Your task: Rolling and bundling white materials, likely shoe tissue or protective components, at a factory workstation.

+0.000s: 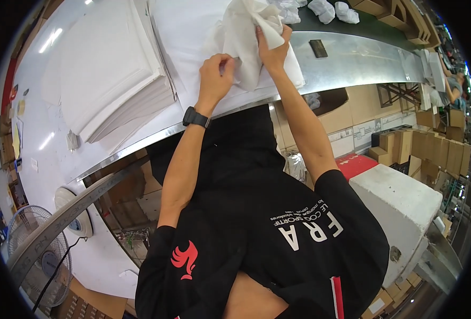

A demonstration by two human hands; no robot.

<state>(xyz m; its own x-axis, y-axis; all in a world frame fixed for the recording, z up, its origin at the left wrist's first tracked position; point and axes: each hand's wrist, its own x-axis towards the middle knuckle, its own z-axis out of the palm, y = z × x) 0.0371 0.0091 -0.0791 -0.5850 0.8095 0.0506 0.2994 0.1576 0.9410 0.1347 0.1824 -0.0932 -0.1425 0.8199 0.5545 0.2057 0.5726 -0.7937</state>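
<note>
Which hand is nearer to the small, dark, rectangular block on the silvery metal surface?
Right. The right hand, gripping a crumpled white paper-like sheet, is left of the block; the left hand is farther left, by the sheet's left side.

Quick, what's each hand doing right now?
Left hand: fingers curled beside the crumpled white paper; whether they grip it can't be told.
Right hand: closed, holding the crumpled white paper.
</note>
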